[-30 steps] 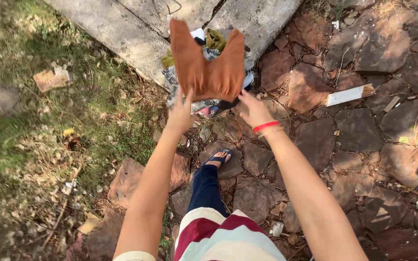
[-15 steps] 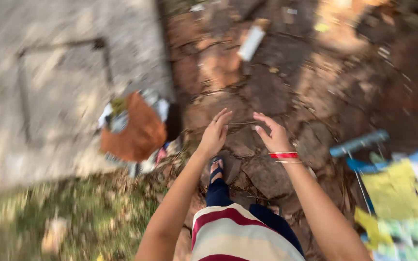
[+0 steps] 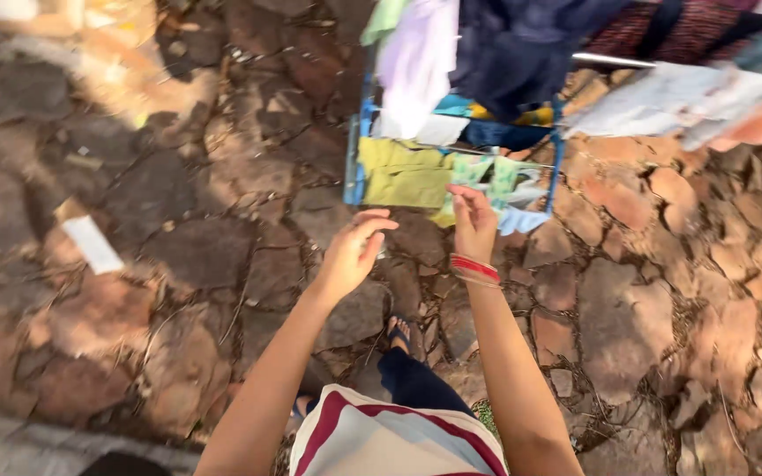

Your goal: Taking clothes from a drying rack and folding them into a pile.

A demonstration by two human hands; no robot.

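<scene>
Reaching, both hands seemingly empty, half-open.

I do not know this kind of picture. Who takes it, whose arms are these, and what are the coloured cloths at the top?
The picture comes from a camera worn on a person's head, looking down, so the two bare arms are that person's own. The left hand is open and holds nothing. The right hand, with a red bracelet on the wrist, is also empty; its fingers reach up toward a green patterned cloth. That cloth hangs on a blue drying rack, beside a yellow-green cloth. More washing, such as a pale lilac garment and a dark blue garment, hangs above. Whether the fingers touch the cloth, I cannot tell. The ground is a stone paving. Below you see the person's striped top and one sandalled foot.
</scene>
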